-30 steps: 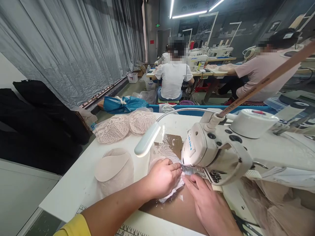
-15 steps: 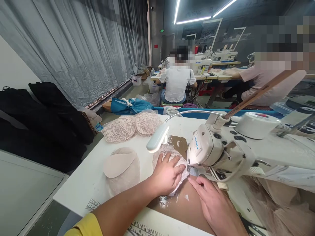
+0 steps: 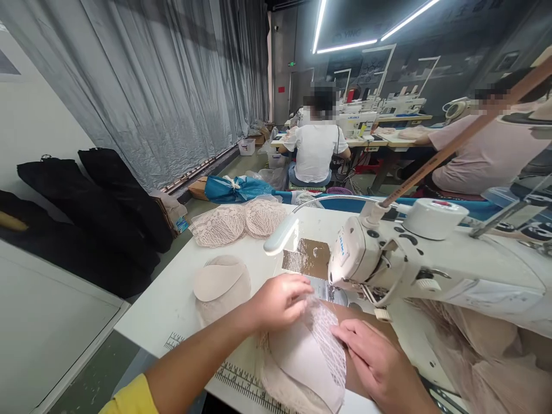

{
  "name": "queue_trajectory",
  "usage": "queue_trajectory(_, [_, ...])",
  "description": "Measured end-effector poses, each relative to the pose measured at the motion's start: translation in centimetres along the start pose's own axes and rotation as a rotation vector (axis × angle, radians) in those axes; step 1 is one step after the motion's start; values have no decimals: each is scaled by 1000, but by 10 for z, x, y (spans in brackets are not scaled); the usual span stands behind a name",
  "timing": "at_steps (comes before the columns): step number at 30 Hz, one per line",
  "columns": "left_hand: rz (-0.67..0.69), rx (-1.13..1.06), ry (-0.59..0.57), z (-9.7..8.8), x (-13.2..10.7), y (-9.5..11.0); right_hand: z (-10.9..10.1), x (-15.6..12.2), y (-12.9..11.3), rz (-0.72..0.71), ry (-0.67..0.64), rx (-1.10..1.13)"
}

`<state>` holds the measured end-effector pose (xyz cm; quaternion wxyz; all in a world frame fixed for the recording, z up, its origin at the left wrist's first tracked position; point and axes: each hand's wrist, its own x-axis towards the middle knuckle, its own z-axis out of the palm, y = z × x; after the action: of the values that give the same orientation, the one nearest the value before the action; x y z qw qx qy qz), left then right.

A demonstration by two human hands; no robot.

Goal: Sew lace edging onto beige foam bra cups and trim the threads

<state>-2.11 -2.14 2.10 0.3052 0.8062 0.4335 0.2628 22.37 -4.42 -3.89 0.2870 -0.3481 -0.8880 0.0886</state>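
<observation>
My left hand (image 3: 278,300) is closed in a pinch on the top edge of a pale lace bra cup piece (image 3: 306,356), lifting it off the table in front of the needle. My right hand (image 3: 373,362) lies flat with fingers stretched on the brown plate beside the piece, touching its right edge. The white sewing machine (image 3: 388,259) stands just behind both hands, its head above a shiny needle plate (image 3: 332,292). A gooseneck lamp (image 3: 282,236) hangs over the work area.
A stack of foam cup pads (image 3: 219,284) lies left of my hands and a pile of lace cups (image 3: 239,221) sits farther back on the white table (image 3: 172,299). Black bags (image 3: 86,213) line the left wall. Two people sit at machines behind.
The lace piece came out from under the machine head toward me. My left hand went from pressing it flat to pinching and lifting it. My right hand slid back slightly.
</observation>
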Motion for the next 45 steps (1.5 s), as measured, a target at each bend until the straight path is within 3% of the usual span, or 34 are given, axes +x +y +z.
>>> queue_trajectory(2, [-109, 56, -85, 0, 13, -4, -1, 1, -1, 29, -43, -68])
queue_trajectory(5, [-168, 29, -239, 6, 29, -12, -2, 2, -3, 66, -82, -120])
queue_trajectory(9, [-146, -156, -317, 12, 34, -18, -1, 1, -1, 57, -89, -128])
queue_trajectory(12, [-139, -311, -306, 11, 30, -24, -1, 0, -1, 61, -83, -126])
queue_trajectory(14, [-164, -367, -242, 6, 28, -30, -2, 1, -1, 57, -71, -124])
queue_trajectory(17, [-205, -377, -48, -7, 23, -35, -4, 3, -3, 45, -58, -126])
queue_trajectory(20, [-233, -327, 203, -19, 13, -26, -4, 2, -3, 46, -63, -138])
queue_trajectory(22, [-212, -268, 280, -20, 5, -13, -3, 1, -2, 43, -90, -141])
queue_trajectory(24, [-125, -148, 201, -12, -2, -1, -2, -1, 0, 29, -114, -132])
queue_trajectory(26, [-2, 34, 19, 3, -6, 6, -3, -4, 2, 45, -111, -124])
queue_trajectory(28, [94, 199, -132, 18, -6, 9, -3, -6, 3, 104, -77, -133])
queue_trajectory(30, [147, 295, -213, 29, -3, 10, -3, -8, 6, 147, -28, -168])
queue_trajectory(34, [142, 404, -261, 31, 5, 13, 0, -10, 12, 62, -67, -291])
queue_trajectory(37, [117, 477, -234, 28, 7, 14, 4, -11, 15, 53, -116, -369])
queue_trajectory(45, [223, 445, -209, 32, 15, 0, 15, -14, 12, 138, -16, -429])
